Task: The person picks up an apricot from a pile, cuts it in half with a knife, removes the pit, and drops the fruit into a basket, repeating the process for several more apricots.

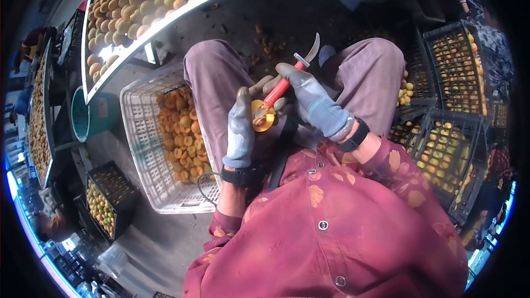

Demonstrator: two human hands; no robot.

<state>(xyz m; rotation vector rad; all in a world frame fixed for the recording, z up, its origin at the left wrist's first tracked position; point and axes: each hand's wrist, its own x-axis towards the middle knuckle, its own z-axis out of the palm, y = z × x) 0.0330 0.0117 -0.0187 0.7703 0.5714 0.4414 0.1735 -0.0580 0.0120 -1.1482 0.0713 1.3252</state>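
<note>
My left hand (240, 129), in a grey work glove, holds a cut apricot half (269, 120) with its inner side facing up. My right hand (316, 99), gloved too, is wrapped round the red handle of a pitting knife (277, 92). The knife's curved blade points up and away from me, while its other end reaches into the apricot at the pit. Both hands are close together above my lap, between my knees. Some of the left fingers are hidden behind the fruit and the handle.
A white plastic basket (141, 152) with many apricot halves stands beside my left leg. Ahead is a metal-edged table (182, 12) heaped with whole apricots. Black crates (450, 118) of fruit are stacked on the right. A teal bucket (102, 113) stands at the left.
</note>
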